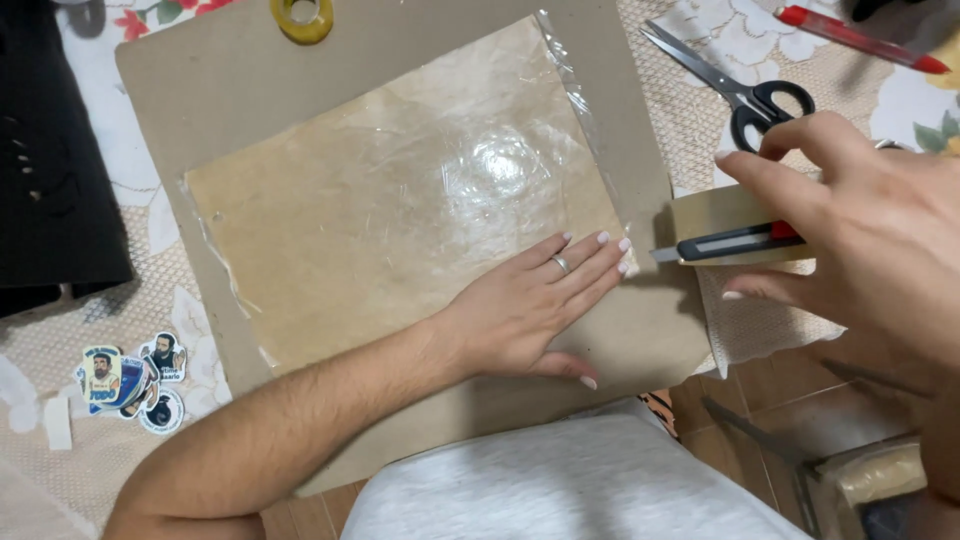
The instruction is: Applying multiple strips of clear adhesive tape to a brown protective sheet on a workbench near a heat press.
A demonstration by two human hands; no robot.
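The left hand's (540,310) fingers (590,255) are lying flat and close together, pale nails pointing at the knife, pressing the right edge of the sheet (400,200); a thin ring (561,264) is sitting on one finger, and the thumb is spreading out onto the cardboard (220,80) below. This hand is gripping nothing, only pressing down.

The right hand (860,240) is curling around the knife (725,243), thumb beneath and fingers above its black and yellow handle, a red part showing at the grip. The short metal blade is pointing left, just beside the left fingertips at the sheet's right edge.

The sheet is a tan rectangle, wrinkled, covered with glossy clear film that is catching a bright glare near its middle; film is sticking out past its top right and left edges. It is lying tilted on the cardboard, a larger, dull grey-brown board with rounded corners.

A yellow tape roll (302,17) is resting on the cardboard above the sheet. Scissors (740,85) with black handles are lying above the knife, a red pen (860,38) farther up. Round stickers (135,380) are lying left of the cardboard on a lacy, flowered cloth (690,130). A grey fabric (560,480) is showing below the cardboard.
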